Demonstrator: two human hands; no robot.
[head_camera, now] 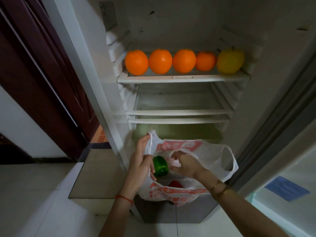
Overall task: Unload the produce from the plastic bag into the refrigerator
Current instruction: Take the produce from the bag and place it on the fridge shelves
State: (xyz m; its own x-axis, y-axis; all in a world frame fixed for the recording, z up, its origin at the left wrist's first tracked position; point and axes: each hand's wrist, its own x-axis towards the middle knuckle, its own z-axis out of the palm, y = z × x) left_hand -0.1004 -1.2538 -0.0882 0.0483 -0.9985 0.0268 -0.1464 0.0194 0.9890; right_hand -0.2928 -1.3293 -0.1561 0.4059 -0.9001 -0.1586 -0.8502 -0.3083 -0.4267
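Two peppers in the bag (210, 154): a green pepper (160, 165) at the mouth, a red pepper (175, 184) lower down, seen partly through the plastic. Bag is white with red print, held open in front of the fridge (266, 103), below the lowest shelf. Left hand (138, 165) grips the bag's left handle, thumb and fingers curled round the gathered plastic; lower fingertips touch the green pepper's left side. Right hand (186, 165) inside the bag mouth, fingers spread and loosely curved, just right of the green pepper; cannot tell if they touch it. Right handle of the bag hangs free. Red cord (124, 198) on left wrist, thin bracelet (219, 189) on right.

Top shelf (183, 77) carries four oranges (160, 61) in a row, touching side by side, and a yellow apple (230, 61) at the right end. Two shelves beneath. Fridge door (290, 168) swung open at right, blue label (287, 188) on it. Dark wooden door (39, 86) at left, pale tiled floor (42, 202).
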